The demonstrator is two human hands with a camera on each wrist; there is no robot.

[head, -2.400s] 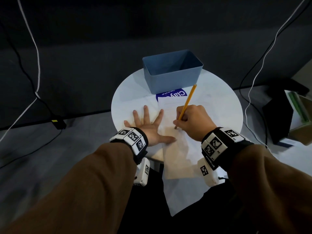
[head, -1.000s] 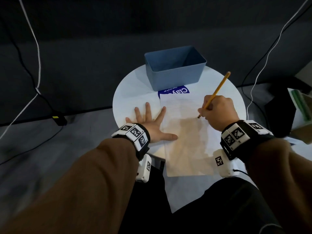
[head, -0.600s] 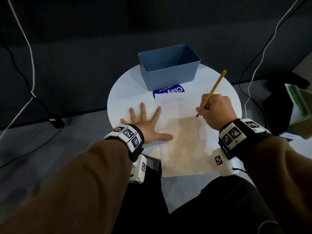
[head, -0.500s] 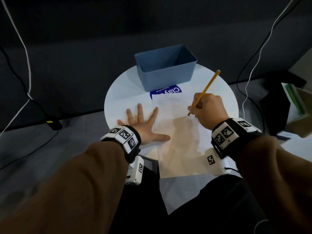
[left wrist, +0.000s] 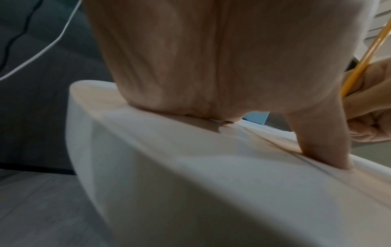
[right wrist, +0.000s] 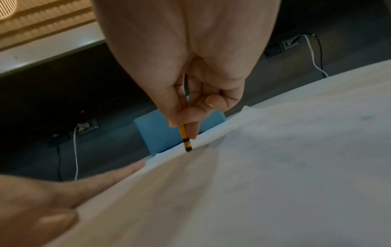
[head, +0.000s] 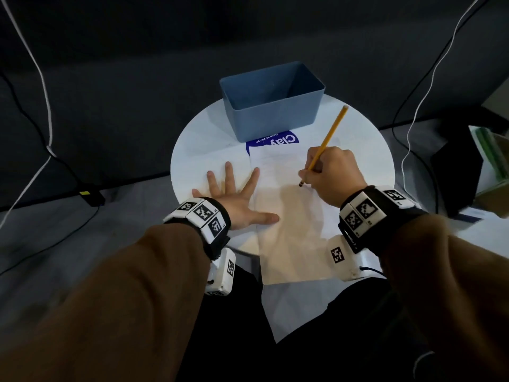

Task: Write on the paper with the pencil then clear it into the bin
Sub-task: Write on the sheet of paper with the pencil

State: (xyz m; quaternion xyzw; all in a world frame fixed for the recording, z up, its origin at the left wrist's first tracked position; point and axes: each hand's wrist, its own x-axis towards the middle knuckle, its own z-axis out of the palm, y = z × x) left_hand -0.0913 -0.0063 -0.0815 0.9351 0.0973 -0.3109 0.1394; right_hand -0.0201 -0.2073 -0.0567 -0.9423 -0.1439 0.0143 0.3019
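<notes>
A white sheet of paper (head: 286, 216) lies on the round white table (head: 198, 150) and hangs over its near edge. My left hand (head: 234, 194) lies flat with fingers spread, thumb and forefinger pressing the paper's left edge. My right hand (head: 327, 175) grips a yellow pencil (head: 326, 142), its dark tip (right wrist: 188, 149) touching the paper (right wrist: 253, 183). The pencil (left wrist: 363, 61) also shows in the left wrist view. A blue bin (head: 271, 100) stands open and looks empty at the table's far side.
A blue printed label (head: 271, 140) peeks out between bin and paper. White and black cables (head: 421, 106) run along the floor and wall on both sides. A dark box with green and brown items (head: 468, 172) sits to the right of the table.
My right hand with the pencil swung out to the paper's right side, then came back left and down onto the paper. The left hand stayed flat in place.
</notes>
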